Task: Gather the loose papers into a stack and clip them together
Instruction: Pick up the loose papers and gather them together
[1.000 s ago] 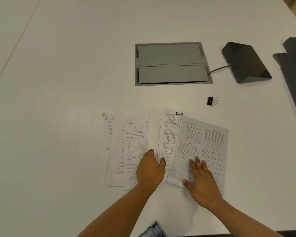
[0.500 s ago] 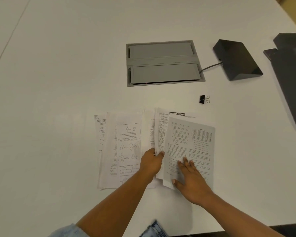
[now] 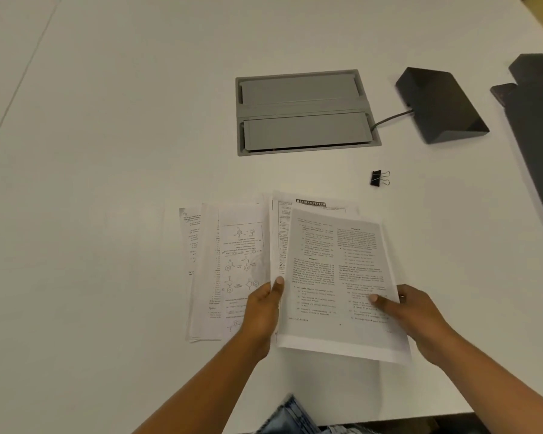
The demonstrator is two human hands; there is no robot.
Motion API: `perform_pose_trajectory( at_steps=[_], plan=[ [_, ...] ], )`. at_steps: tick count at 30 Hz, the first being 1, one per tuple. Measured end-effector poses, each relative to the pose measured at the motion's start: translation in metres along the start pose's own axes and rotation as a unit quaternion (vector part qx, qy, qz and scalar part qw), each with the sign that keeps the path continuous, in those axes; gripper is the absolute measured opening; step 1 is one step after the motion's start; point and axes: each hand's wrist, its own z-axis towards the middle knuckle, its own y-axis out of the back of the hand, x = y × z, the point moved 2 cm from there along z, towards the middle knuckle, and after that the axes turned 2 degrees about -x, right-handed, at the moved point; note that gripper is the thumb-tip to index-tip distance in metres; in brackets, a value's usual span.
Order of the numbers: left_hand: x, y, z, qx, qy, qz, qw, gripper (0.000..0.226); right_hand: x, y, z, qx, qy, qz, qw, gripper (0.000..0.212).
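Note:
Several printed sheets lie fanned out on the white table (image 3: 107,151). The right-hand bundle of papers (image 3: 336,270) is pinched at its left edge by my left hand (image 3: 262,311) and at its right edge by my right hand (image 3: 411,314), thumbs on top. Its near edge is raised off the table. The other loose sheets (image 3: 229,264), with chemistry diagrams, lie flat to the left, partly under my left hand. A small black binder clip (image 3: 379,178) lies on the table beyond the papers, to the right, apart from both hands.
A grey recessed cable hatch (image 3: 304,112) is set in the table behind the papers. A dark wedge-shaped box (image 3: 441,104) with a cable sits to its right. A dark flat object (image 3: 539,136) lies at the right edge. The table's near edge runs just below my forearms.
My hands went from pressing flat on the sheets to gripping the right-hand bundle at both side edges. The bundle has squared up and its near edge has lifted.

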Motion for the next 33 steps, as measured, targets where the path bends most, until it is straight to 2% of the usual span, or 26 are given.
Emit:
perform_pose_trajectory(
  at_steps=[3,10,14,17,20,28,30,33],
  plan=[
    [0.001,0.009,-0.002,0.003,-0.004,-0.002,1.000,0.026,-0.001,0.001,-0.004,0.018,-0.002,0.044,0.999,0.026],
    [0.006,0.034,0.008,-0.063,0.021,0.038,0.997,0.007,-0.025,-0.007,-0.004,-0.044,-0.005,0.042,0.998,0.016],
    [0.012,0.038,0.007,-0.051,0.019,0.052,0.997,0.028,-0.035,-0.009,-0.005,-0.030,-0.025,0.027,0.999,0.014],
    [0.015,0.038,0.005,-0.041,0.001,0.076,0.996,0.035,-0.042,-0.014,-0.004,-0.010,-0.028,-0.008,1.000,0.025],
    [0.016,0.038,0.002,-0.033,-0.007,0.073,0.997,0.028,-0.043,-0.020,-0.003,-0.008,-0.033,-0.019,0.999,0.033],
    [0.019,0.040,0.000,0.001,-0.033,0.028,0.999,0.025,-0.043,-0.030,-0.002,0.017,-0.064,0.064,0.996,0.031],
    [0.018,0.043,0.000,-0.016,-0.044,0.012,0.999,0.025,-0.044,-0.029,-0.002,0.008,-0.060,0.079,0.995,0.028],
    [0.016,0.047,0.002,-0.085,-0.055,0.011,0.995,0.027,-0.047,-0.022,0.002,-0.021,-0.042,0.105,0.993,0.027]
  ],
)
